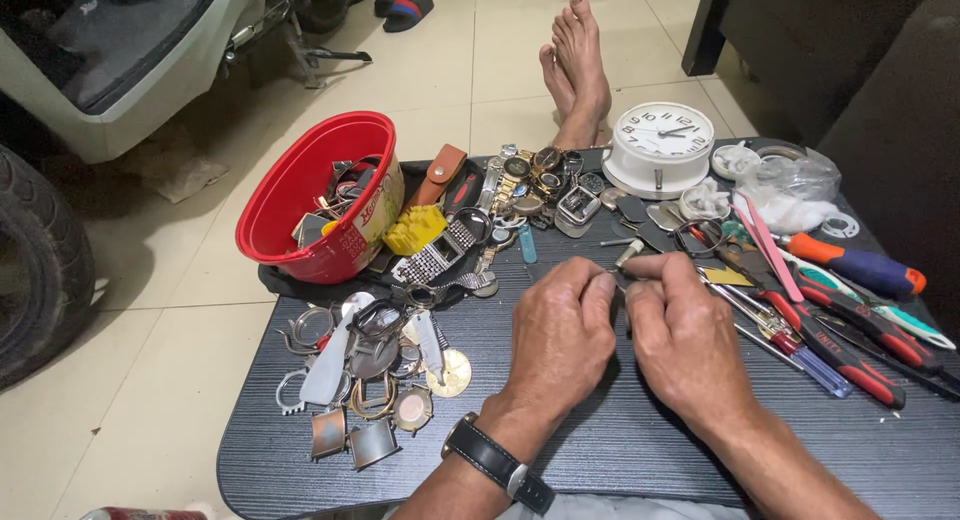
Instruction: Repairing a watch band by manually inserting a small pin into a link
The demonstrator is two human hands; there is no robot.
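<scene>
Dark grooved table (600, 450) on tile floor: left hand (560, 335) and right hand (685, 340) pinch a tiny part together, mid-fitting; watch cases (370, 380) at nine o'clock, screwdrivers (850, 350) at three; steady fingertip pressure needed

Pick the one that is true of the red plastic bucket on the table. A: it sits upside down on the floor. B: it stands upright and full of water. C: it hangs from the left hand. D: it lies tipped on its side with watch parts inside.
D: the red plastic bucket lies tipped on the dark table, its mouth facing the camera with watch parts inside, apart from both hands.
</scene>
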